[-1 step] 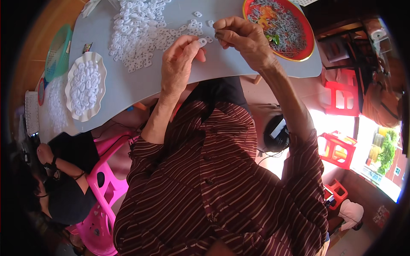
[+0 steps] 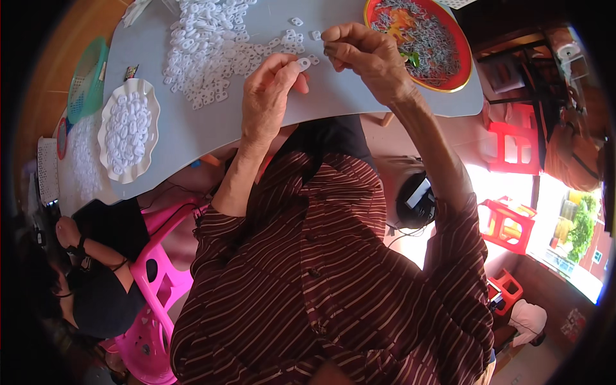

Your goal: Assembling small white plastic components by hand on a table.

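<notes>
My left hand (image 2: 273, 90) pinches a small white plastic ring piece (image 2: 304, 63) between thumb and fingers, just above the grey table (image 2: 192, 135). My right hand (image 2: 366, 54) is close beside it on the right, its fingertips pinched on a small dark piece that is too small to make out. A big heap of the same white pieces (image 2: 205, 45) lies on the table to the left of both hands, with a few loose ones by the fingertips. A red plate (image 2: 465, 61) holding greyish small parts sits right of my right hand.
A white scalloped dish (image 2: 149, 96) full of white pieces and a green basket (image 2: 86, 80) stand at the table's left end. Another person sits lower left on a pink plastic chair (image 2: 160, 282). Red plastic stools (image 2: 510, 144) stand on the floor at right.
</notes>
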`<state>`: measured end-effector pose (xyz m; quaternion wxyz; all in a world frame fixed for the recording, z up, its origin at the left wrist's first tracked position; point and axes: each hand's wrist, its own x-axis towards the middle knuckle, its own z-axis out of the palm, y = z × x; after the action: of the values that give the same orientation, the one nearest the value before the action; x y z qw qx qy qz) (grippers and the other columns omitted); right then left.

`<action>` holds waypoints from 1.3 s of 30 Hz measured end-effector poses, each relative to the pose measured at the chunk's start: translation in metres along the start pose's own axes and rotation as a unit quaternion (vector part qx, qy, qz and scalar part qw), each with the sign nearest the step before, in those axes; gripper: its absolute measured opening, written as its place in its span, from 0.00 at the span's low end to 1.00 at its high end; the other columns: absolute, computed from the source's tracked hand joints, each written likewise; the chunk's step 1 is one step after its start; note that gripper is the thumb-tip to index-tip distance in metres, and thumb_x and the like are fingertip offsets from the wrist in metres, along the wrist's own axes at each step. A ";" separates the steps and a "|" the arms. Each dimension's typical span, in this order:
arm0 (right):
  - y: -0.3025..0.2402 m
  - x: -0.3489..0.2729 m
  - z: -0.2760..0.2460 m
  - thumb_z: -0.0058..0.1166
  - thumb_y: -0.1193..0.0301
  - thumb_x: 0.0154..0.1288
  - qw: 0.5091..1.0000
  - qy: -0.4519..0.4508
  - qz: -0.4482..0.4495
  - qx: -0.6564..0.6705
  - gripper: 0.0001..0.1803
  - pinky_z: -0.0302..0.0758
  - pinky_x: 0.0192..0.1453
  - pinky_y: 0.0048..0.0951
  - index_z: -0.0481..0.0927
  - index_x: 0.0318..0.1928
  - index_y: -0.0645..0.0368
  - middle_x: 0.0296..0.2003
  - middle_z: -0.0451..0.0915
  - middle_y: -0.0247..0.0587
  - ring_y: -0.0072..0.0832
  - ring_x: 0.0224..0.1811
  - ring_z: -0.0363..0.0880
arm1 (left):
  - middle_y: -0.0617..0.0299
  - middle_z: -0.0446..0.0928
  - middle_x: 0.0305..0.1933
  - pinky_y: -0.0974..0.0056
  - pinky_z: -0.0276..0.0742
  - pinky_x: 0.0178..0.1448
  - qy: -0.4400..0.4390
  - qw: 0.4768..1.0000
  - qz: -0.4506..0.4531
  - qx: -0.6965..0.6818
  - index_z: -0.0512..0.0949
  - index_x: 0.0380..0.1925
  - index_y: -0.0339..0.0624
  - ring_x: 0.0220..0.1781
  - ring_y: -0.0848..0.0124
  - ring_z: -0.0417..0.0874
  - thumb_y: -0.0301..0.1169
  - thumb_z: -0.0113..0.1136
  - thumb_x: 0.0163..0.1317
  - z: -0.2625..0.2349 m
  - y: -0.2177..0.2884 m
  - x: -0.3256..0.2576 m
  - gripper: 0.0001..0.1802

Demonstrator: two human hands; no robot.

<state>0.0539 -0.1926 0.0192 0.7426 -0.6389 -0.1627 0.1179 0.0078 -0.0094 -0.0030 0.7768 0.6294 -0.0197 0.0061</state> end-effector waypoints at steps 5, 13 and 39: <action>-0.033 0.012 -0.039 0.53 0.76 0.61 0.985 0.088 -0.018 -0.147 0.10 0.72 0.34 0.18 0.78 0.42 0.65 0.32 0.79 0.32 0.16 0.30 0.74 | 0.66 0.73 0.21 0.74 0.65 0.37 0.001 0.999 0.006 0.048 0.75 0.31 0.36 0.28 0.80 0.70 0.33 0.53 0.61 -0.002 0.006 -0.004 0.10; -0.063 0.023 -0.090 0.55 0.71 0.55 0.859 0.122 0.019 -0.496 0.09 0.72 0.29 0.26 0.80 0.35 0.64 0.24 0.79 0.40 0.22 0.25 0.74 | 0.64 0.72 0.21 0.71 0.68 0.41 -0.021 0.996 0.046 0.076 0.75 0.34 0.35 0.29 0.77 0.73 0.31 0.52 0.61 -0.001 0.003 -0.002 0.09; -0.047 0.054 -0.108 0.50 0.73 0.50 0.691 -0.070 -0.168 -0.699 0.08 0.73 0.32 0.38 0.78 0.22 0.66 0.22 0.78 0.51 0.43 0.27 0.77 | 0.66 0.72 0.21 0.74 0.64 0.34 -0.014 0.994 0.047 0.102 0.75 0.32 0.36 0.27 0.80 0.70 0.30 0.53 0.61 0.003 0.007 -0.004 0.08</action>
<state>0.1445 -0.2772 0.0565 0.0752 -0.9252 -0.3546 -0.1123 0.0038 -0.0105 0.0047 0.7073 0.7034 -0.0599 0.0357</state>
